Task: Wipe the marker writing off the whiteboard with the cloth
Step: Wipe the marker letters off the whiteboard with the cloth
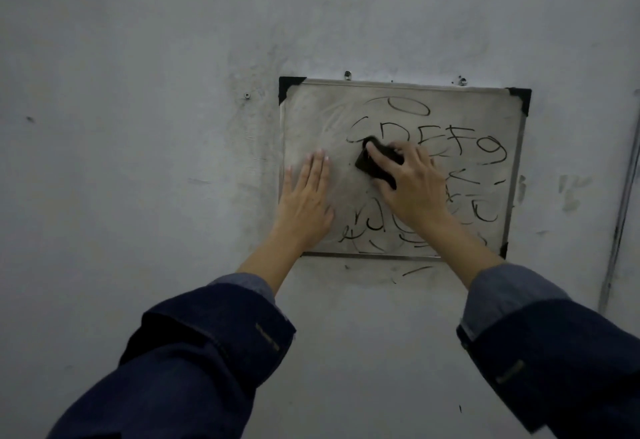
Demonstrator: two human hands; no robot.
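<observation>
A grey wall [138, 127] fills the view, with a small screw [247, 95] at about ten o'clock from the whiteboard [311, 116]. The person's left hand [306, 196] lies flat, fingers straight and together, pressed across the board's left edge at nine o'clock, holding nothing. The left part of the board is smeared grey. Near the board's centre, a dark cloth [375, 165] sits against the surface, and the right hand [412, 189] presses on it, fingers spread over the cloth and curled round its edge. Black marker writing [460, 142] shows from twelve o'clock round to six: an oval on top, letters reading "DEFG", and scrawls along the bottom. Black corner caps [521, 99] hold the metal frame. Both arms wear dark blue sleeves [194, 362].
</observation>
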